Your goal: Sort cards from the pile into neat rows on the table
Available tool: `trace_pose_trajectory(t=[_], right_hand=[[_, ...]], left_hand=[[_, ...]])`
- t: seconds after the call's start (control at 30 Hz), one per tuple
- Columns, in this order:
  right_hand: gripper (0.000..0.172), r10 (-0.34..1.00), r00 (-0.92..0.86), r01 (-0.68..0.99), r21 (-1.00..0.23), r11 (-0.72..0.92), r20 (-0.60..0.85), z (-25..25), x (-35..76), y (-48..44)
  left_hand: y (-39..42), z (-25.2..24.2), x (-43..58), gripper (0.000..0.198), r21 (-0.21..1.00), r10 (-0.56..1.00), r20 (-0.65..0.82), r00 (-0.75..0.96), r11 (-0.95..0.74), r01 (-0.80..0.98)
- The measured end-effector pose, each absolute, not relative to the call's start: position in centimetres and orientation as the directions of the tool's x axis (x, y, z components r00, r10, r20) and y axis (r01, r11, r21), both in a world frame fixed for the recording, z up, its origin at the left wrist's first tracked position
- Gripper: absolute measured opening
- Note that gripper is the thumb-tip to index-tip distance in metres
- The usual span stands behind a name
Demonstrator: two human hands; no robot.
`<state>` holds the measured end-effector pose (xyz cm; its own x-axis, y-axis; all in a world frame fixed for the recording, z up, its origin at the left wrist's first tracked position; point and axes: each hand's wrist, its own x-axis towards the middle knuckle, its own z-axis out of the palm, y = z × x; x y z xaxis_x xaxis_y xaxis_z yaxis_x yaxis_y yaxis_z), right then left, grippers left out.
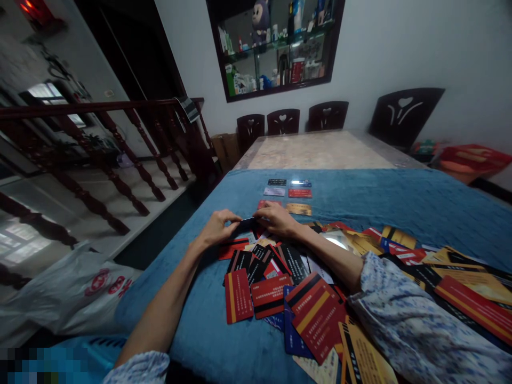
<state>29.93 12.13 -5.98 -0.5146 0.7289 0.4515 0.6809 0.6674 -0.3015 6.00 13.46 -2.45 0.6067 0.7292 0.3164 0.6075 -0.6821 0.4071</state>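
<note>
A dark card [247, 220] is held between both hands, tilted so that little of its face shows. My left hand [219, 227] pinches its left end, and my right hand [277, 217] grips the right end. Just beyond my hands, several cards lie in two short columns, among them a gold card [298, 208], a red card [300, 193] and a black card [277, 182]. Below and to the right spreads a loose pile of cards, with a red striped card [239, 296] and a larger red card [316, 314] on top. My right forearm passes over the pile.
A blue cloth [200, 304] covers the near part of the table, leaving the marble-look top [316, 151] bare at the far end. Dark chairs [328, 116] stand behind it. On the left are a wooden railing [120, 109] and a white plastic bag [76, 290].
</note>
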Motion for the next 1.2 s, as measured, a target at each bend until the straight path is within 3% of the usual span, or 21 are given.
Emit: trace_pose_trajectory(t=[0.2, 0.6, 0.73, 0.93, 1.07, 1.2], right_hand=[[0.038, 0.762, -0.476, 0.715, -0.31, 0.626, 0.439, -6.1, 29.8, 12.0], [0.042, 0.79, -0.453, 0.739, -0.322, 0.592, 0.413, -6.4, 29.7, 12.1], [0.047, 0.813, -0.425, 0.741, -0.363, 0.565, 0.398, -6.3, 29.7, 12.0], [0.028, 0.857, -0.353, 0.758, -0.423, 0.497, 0.375, -6.5, 30.0, 12.2], [0.012, 0.852, -0.326, 0.691, -0.512, 0.511, 0.41, -6.4, 30.0, 12.4], [0.007, 0.824, -0.353, 0.597, -0.572, 0.562, 0.442, -6.3, 29.6, 12.4]], left_hand=[[13.8, -3.0, 5.9, 0.029, 0.427, 0.738, 0.362, 0.569, -0.674, 0.603], [14.0, -3.9, 6.2, 0.027, 0.413, 0.741, 0.365, 0.564, -0.672, 0.615], [14.1, -4.0, 6.5, 0.017, 0.434, 0.764, 0.38, 0.521, -0.645, 0.63], [14.3, -4.4, 7.2, 0.009, 0.592, 0.85, 0.388, 0.356, -0.526, 0.611], [14.6, -4.8, 7.5, 0.01, 0.728, 0.891, 0.372, 0.259, -0.454, 0.515], [14.6, -5.3, 8.0, 0.014, 0.828, 0.906, 0.336, 0.256, -0.414, 0.378]])
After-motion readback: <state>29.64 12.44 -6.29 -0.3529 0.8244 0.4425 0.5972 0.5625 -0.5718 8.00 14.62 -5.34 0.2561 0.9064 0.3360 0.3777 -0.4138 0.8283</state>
